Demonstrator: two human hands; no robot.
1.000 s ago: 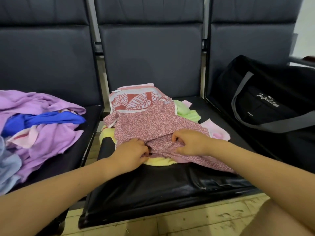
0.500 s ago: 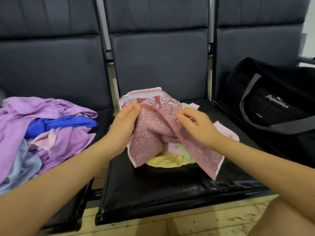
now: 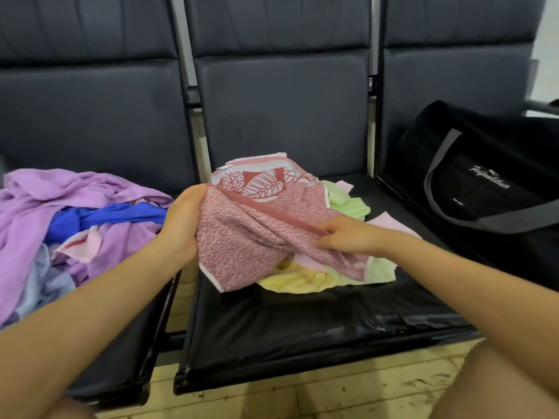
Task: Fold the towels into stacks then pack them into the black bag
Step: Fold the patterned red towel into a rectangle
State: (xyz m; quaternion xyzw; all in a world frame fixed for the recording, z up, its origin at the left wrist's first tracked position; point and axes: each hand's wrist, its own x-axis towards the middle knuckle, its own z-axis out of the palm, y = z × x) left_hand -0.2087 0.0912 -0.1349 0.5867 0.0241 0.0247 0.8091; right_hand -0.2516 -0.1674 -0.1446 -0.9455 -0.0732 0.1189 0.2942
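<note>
A pink-red patterned towel (image 3: 242, 240) with a leaf print at its far end is lifted off the middle seat. My left hand (image 3: 183, 222) grips its left edge, and my right hand (image 3: 348, 235) pinches its darker border on the right. Under it lie a yellow towel (image 3: 296, 281), a light green towel (image 3: 348, 204) and a pale pink towel (image 3: 390, 220). The black bag (image 3: 484, 189) with grey straps stands on the right seat, away from both hands.
A loose heap of purple (image 3: 60, 201), blue (image 3: 99, 217) and pale blue cloths covers the left seat. The black middle seat (image 3: 302, 328) shows bare cushion in front of the towels. Dark seat backs stand behind; tiled floor lies below.
Both hands lifted the pink-red towel off the pile and drew apart along its edge, the left up to the left, the right down to the right.
</note>
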